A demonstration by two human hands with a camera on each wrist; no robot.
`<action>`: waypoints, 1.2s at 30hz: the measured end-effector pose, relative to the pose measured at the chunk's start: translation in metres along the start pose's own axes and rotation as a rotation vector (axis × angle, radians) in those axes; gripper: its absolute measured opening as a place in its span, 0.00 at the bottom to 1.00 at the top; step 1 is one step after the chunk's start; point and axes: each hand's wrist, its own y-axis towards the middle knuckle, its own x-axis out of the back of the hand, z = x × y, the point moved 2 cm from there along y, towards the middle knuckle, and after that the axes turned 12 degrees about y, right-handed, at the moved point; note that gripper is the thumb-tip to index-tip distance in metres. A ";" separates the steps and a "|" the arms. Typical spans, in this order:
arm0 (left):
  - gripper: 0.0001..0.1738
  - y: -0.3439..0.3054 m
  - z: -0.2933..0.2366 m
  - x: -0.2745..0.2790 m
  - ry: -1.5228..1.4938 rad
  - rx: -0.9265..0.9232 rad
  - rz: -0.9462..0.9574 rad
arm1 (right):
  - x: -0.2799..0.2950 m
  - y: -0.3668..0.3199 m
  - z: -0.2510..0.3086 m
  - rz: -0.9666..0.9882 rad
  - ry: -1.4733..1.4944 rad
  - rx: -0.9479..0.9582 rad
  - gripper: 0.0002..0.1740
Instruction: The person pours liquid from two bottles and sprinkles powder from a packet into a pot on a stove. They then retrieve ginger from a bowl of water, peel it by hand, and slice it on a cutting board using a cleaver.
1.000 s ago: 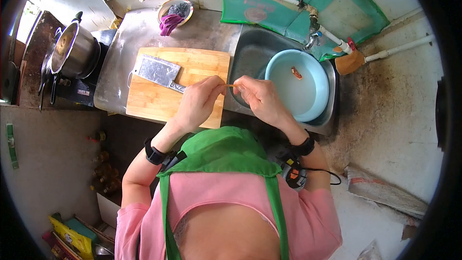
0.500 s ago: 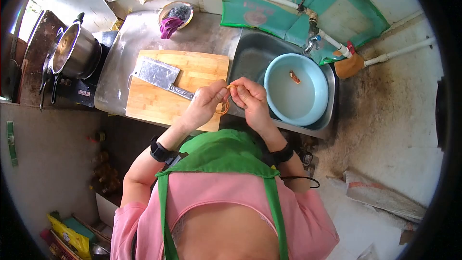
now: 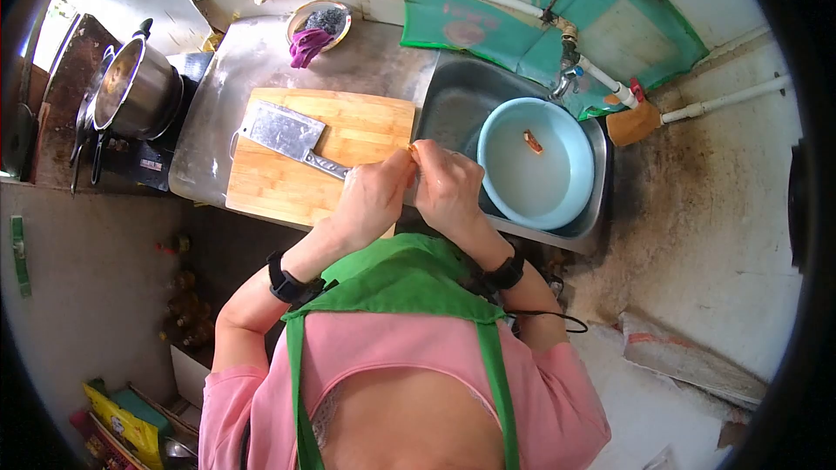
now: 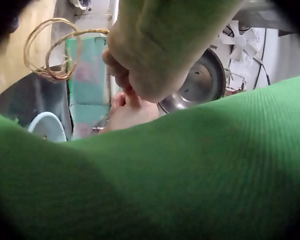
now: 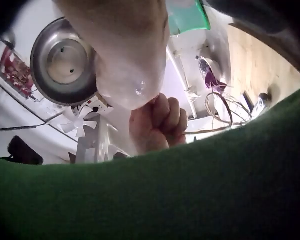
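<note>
My left hand (image 3: 373,198) and right hand (image 3: 450,187) meet fingertip to fingertip over the board's right edge. Between them they pinch a thin brownish-orange strand; a bit of it shows at the fingertips. In the left wrist view, loose loops of this twine-like strand (image 4: 51,65) hang from the left hand (image 4: 150,60). Its loops are mostly hidden in the head view. Left of the hands, a cleaver (image 3: 283,128) lies on the wooden cutting board (image 3: 370,117), its handle end right beside my left hand. Right of them, a light-blue basin (image 3: 579,183) holds water and a reddish-brown piece (image 3: 532,141).
The basin stands in a metal sink (image 3: 453,87) below a tap (image 3: 566,78). Behind the board sits a bowl (image 3: 347,33) with a purple cloth (image 3: 306,48) and a scouring pad. A steel pot (image 3: 144,96) is on the stove at far left. A green apron (image 3: 401,274) is close below the hands.
A short stretch of strand showed between the hands at first; loops then appeared under the left hand. Now the knuckles are turned up and the hands are closer together. Cleaver and basin stay put.
</note>
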 end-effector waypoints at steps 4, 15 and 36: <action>0.08 0.000 -0.010 0.012 -0.144 -0.010 0.091 | 0.006 0.008 -0.011 0.094 0.161 -0.019 0.01; 0.14 0.003 0.017 0.011 -0.291 0.108 0.121 | 0.020 0.020 -0.009 0.187 0.080 -0.014 0.10; 0.16 0.004 0.022 0.010 -0.460 0.232 0.026 | 0.031 0.028 0.011 0.283 0.065 -0.025 0.12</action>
